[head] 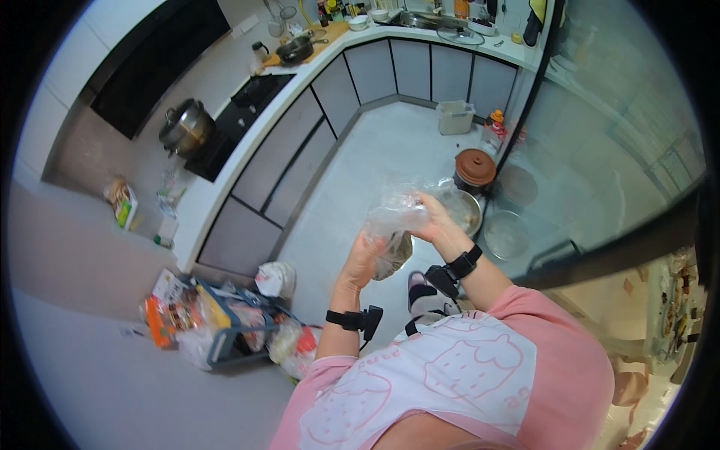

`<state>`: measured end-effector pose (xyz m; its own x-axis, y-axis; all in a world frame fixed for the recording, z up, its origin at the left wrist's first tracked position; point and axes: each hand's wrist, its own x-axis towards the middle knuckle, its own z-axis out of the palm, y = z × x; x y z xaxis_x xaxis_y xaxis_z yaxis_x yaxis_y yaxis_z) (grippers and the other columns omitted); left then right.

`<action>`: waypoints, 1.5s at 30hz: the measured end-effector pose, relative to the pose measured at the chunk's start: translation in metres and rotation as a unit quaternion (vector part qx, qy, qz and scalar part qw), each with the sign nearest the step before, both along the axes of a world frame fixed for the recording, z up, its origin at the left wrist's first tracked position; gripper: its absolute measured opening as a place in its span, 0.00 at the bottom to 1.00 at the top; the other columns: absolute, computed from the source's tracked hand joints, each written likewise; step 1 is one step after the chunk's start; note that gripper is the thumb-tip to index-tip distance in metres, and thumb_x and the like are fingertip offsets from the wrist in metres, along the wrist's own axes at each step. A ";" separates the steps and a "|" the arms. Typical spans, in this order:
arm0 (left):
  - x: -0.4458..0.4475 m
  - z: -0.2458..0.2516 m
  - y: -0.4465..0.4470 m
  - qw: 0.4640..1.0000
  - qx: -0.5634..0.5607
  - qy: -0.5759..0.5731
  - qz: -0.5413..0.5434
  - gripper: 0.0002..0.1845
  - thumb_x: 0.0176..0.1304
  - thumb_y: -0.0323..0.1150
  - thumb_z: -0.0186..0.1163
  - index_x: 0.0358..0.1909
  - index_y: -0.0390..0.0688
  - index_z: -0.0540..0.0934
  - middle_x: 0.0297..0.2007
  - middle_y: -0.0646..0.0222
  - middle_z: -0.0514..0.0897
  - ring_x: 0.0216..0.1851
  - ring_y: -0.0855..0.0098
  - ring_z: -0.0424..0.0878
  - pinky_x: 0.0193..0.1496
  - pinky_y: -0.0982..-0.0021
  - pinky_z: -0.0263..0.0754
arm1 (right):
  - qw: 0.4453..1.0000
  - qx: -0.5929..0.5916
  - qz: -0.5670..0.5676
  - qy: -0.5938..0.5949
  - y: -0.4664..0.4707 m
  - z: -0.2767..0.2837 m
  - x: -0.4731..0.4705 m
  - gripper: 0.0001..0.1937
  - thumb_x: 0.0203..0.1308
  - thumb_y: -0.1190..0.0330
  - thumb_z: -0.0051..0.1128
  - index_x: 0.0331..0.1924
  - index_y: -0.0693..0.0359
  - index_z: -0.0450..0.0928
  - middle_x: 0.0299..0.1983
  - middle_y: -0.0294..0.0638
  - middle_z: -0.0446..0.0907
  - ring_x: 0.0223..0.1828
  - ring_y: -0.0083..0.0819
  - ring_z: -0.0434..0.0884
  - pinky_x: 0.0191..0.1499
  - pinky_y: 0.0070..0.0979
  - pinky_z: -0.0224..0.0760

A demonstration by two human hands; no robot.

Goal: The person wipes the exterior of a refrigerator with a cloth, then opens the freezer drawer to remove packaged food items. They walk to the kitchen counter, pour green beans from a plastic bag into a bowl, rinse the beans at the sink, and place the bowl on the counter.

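Observation:
Both hands grip a clear plastic bag (396, 211) in front of my body, above the kitchen floor. Dark greenish-brown contents (399, 256), too small to name, sag in its lower part. My left hand (365, 253) clasps the near left side of the bag. At the upper right, my right hand (432, 219) holds the crumpled plastic near the bag's upper part. Some of the fingers on each hand are hidden by the film.
A brown lidded pot (475, 169) and a metal basin (471, 214) stand on the floor by the glass door (607, 146). To the left is a rack (225, 337) full of bagged goods. A steel pot (187, 128) sits on the black cooktop (228, 132).

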<state>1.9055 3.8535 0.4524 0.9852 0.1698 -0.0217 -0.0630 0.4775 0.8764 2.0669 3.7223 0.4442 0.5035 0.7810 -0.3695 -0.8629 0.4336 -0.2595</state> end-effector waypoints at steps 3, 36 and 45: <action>0.068 0.002 0.041 0.986 0.168 0.007 -0.007 0.35 0.60 0.43 0.69 0.66 0.43 0.69 0.53 0.72 0.78 0.52 0.74 0.75 0.59 0.70 0.69 | 0.999 0.001 -0.004 -0.045 0.047 0.002 0.060 0.09 0.69 0.67 0.48 0.42 0.63 0.78 0.39 0.41 0.81 0.41 0.34 0.82 0.42 0.36 0.80; 0.832 -0.004 0.438 0.930 -0.336 0.145 0.012 0.19 0.74 0.50 0.50 0.30 0.48 0.71 0.20 0.76 0.66 0.20 0.76 0.59 0.26 0.74 0.54 | 0.999 0.022 -0.028 -0.030 0.357 0.028 0.709 0.15 0.73 0.53 0.51 0.41 0.57 0.77 0.23 0.27 0.71 0.21 0.17 0.68 0.23 0.17 0.62; 1.013 0.009 0.550 0.936 -0.314 0.072 0.141 0.18 0.74 0.50 0.49 0.30 0.48 0.73 0.19 0.78 0.64 0.19 0.77 0.58 0.26 0.73 0.54 | 0.993 -0.005 0.071 -0.099 0.478 0.045 0.929 0.12 0.71 0.53 0.53 0.45 0.51 0.77 0.32 0.27 0.79 0.25 0.17 0.74 0.25 0.20 0.66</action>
<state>2.9180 4.4033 0.4610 0.8826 0.3316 -0.3333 -0.1667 0.8836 0.4376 2.9959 4.2000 0.4890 0.4524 0.8460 -0.2822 -0.8465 0.3079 -0.4343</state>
